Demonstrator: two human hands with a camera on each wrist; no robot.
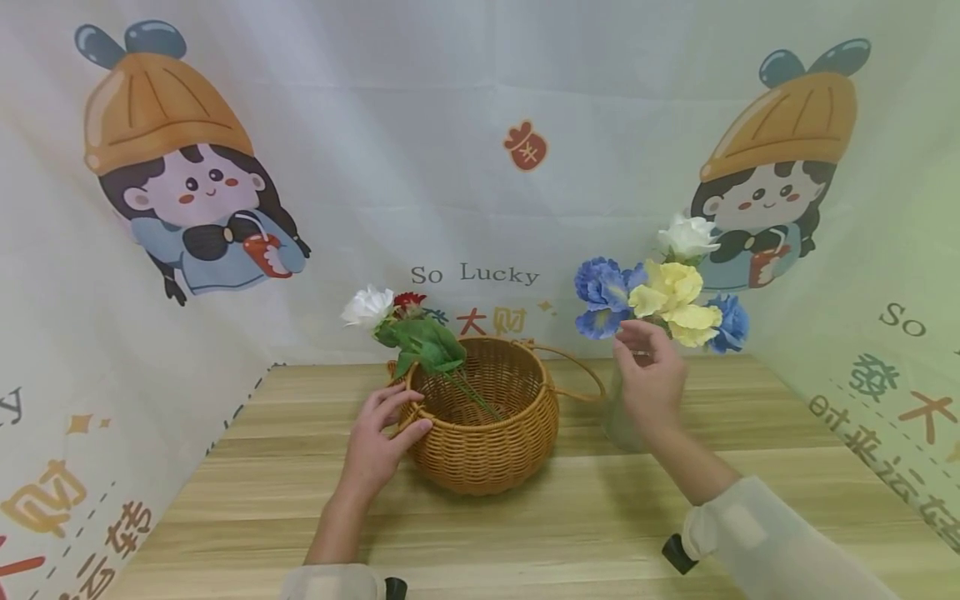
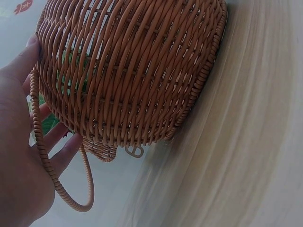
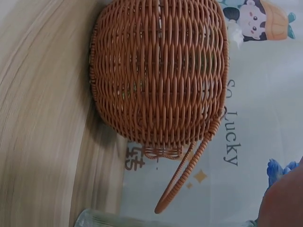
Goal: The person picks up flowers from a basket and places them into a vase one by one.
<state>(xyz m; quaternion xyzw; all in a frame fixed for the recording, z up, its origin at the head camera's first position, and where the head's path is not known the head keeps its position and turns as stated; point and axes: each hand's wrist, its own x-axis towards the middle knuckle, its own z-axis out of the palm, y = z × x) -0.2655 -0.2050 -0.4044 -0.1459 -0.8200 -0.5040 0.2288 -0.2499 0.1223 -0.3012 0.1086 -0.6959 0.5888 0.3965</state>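
A brown wicker basket (image 1: 480,454) stands upright on the table. My left hand (image 1: 378,437) holds its left rim, thumb toward the front; in the left wrist view that hand (image 2: 23,142) is beside the wicker, around a drooping handle. A white rose (image 1: 369,307) and a dark red flower (image 1: 409,303) lean over the rim, stems inside. At the right, a clear glass vase (image 1: 621,421) bears a white rose (image 1: 687,237), a yellow iris (image 1: 675,300) and blue flowers (image 1: 602,292). My right hand (image 1: 651,375) has bent fingers at the blooms' base; any stem between the fingertips is hidden.
The wood-grain table (image 1: 480,550) meets a printed white cloth (image 1: 420,167) at the back and sides. A loose basket handle (image 1: 592,371) hangs out toward the vase. In the right wrist view, the vase's glass edge (image 3: 142,221) shows at the bottom.
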